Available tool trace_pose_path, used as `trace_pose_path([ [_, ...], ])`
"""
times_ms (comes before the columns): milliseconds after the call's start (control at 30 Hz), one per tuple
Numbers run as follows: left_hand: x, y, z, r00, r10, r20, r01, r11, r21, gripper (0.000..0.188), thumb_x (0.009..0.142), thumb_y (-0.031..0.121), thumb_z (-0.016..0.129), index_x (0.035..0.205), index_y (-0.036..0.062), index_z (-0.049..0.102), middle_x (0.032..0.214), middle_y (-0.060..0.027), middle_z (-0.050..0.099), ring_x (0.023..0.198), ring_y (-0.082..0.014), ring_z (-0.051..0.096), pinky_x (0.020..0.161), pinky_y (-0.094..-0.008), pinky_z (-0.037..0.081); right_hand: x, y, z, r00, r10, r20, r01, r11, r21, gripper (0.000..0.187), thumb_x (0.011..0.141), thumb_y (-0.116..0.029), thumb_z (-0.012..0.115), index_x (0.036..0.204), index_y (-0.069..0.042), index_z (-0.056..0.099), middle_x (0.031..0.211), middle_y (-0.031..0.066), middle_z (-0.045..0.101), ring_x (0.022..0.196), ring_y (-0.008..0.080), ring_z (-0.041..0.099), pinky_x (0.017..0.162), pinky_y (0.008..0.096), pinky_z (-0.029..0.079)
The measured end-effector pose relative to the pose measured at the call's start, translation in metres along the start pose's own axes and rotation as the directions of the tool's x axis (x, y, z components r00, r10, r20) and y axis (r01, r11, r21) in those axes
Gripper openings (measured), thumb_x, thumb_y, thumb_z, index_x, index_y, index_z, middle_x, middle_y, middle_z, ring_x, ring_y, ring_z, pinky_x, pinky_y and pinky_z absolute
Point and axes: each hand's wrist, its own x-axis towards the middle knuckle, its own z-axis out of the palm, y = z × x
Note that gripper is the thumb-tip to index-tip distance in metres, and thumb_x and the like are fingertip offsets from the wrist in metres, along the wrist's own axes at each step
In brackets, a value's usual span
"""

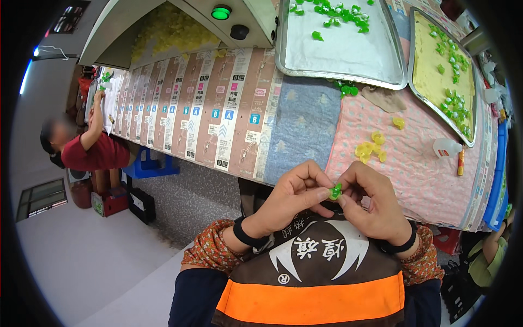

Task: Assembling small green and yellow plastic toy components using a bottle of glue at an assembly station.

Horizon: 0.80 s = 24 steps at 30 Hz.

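Observation:
Over my apron, near the table's front edge, both hands meet at a small green plastic figure (335,192). My left hand (299,193) pinches it between thumb and fingertips. From the other side the thumb and fingers of my right hand (371,203) are closed on the same piece. Fingers cover part of it, so its full shape is hidden. Just beyond my right hand, several yellow translucent plastic pieces (364,150) lie loose on a pink patterned cloth (403,169). A few green figures (347,88) rest farther back, by a tray's edge.
A metal tray (327,60) and a yellow-lined tray (427,71) hold several green-and-white pieces. A small bottle (447,147) and an orange tube (461,162) stand at right. Back left, a machine housing (256,16) covers yellow pieces (169,32). A co-worker in red (92,150) sits far left.

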Motion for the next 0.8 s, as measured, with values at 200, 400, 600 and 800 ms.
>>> trace_pose_path([
  [200,0.000,-0.005,-0.002,1.000,0.015,0.002,-0.015,0.999,-0.052,0.012,0.099,0.010,0.059,0.108,0.0026,0.054,0.107,-0.0064,0.061,0.099,-0.0114,0.063,0.082,-0.0306,0.061,-0.002,0.003,0.001,0.999,-0.029,0.015,0.030,1.000,-0.010,0.015,0.080,0.000,0.066,0.091,-0.001,0.055,0.080,0.0030,0.055,0.066,0.0064,0.054,0.056,0.0226,0.045],
  [400,0.000,-0.004,-0.001,0.999,0.031,0.026,-0.029,0.998,-0.063,0.010,0.098,0.007,0.061,0.105,0.0011,0.057,0.106,-0.0080,0.063,0.098,-0.0127,0.065,0.083,-0.0298,0.061,-0.002,0.003,0.003,1.000,-0.024,-0.003,0.024,0.998,0.051,0.013,0.078,0.003,0.065,0.086,-0.001,0.055,0.076,0.0014,0.053,0.063,0.0034,0.051,0.053,0.0203,0.042],
  [600,0.003,-0.007,-0.002,0.996,0.081,0.038,-0.080,0.996,-0.047,0.008,0.096,0.006,0.062,0.102,0.0011,0.059,0.104,-0.0080,0.065,0.096,-0.0124,0.066,0.087,-0.0292,0.058,-0.002,0.006,0.002,1.000,-0.027,-0.014,0.028,0.997,0.073,0.012,0.076,0.003,0.065,0.082,-0.001,0.055,0.073,0.0003,0.052,0.063,0.0028,0.050,0.053,0.0197,0.040],
  [800,0.003,-0.009,-0.005,0.993,0.108,0.039,-0.109,0.994,0.027,0.008,0.095,0.004,0.061,0.100,0.0008,0.056,0.105,-0.0149,0.065,0.095,-0.0192,0.067,0.087,-0.0333,0.057,-0.002,0.011,0.005,0.999,-0.044,-0.021,0.047,0.990,0.134,0.013,0.076,0.004,0.065,0.080,-0.002,0.055,0.073,-0.0005,0.051,0.062,0.0020,0.047,0.052,0.0196,0.037],
])
